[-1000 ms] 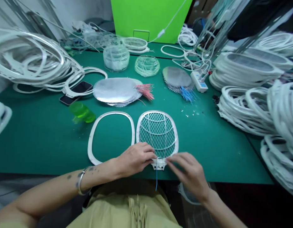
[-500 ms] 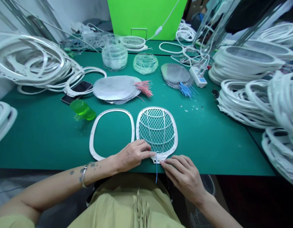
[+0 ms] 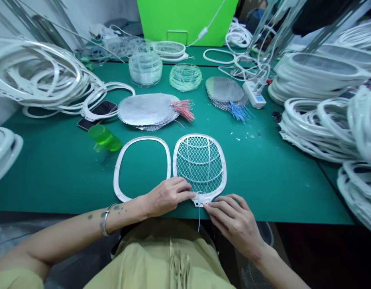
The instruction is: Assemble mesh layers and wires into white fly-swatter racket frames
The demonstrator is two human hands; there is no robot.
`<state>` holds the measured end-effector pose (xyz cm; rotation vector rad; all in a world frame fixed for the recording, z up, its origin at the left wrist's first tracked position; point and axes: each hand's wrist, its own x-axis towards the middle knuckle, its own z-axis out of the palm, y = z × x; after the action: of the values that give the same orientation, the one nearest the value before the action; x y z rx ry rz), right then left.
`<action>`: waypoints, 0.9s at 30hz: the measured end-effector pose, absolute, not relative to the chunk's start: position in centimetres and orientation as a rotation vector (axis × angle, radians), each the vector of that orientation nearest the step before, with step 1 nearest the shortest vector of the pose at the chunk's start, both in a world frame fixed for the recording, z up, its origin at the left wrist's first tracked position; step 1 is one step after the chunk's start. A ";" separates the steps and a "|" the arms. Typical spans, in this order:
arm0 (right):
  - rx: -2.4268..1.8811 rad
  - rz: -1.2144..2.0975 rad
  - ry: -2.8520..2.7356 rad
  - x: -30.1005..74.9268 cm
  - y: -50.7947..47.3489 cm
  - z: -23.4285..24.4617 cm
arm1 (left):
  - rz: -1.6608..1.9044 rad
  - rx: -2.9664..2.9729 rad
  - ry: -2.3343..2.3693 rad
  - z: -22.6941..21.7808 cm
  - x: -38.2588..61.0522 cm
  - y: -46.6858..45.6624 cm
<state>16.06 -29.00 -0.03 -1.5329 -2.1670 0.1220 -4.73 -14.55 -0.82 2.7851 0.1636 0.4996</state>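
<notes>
Swatter frame [image 3: 200,135]: smooth white plastic, slightly glossy. Its mesh [image 3: 200,164]: bright metal wire. Mat [image 3: 68,188] under it: matt green rubber.

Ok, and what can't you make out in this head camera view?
Head view:
- The left hand and right hand hide where the blue wire meets the white mesh racket frame.
- A white frame loop covers part of the phone.
- The right edge cuts off the white frame stack.
- The specks are too small to identify.
</notes>
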 end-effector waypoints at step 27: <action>-2.384 1.089 -1.916 15.9 -20.0 2.6 | 0.066 2.681 0.041 1.1 -3.6 -13.8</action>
<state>15.87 -19.96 2.58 -2.3842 -1.9157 1.0893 -3.62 -13.84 1.08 2.6810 0.0414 0.0659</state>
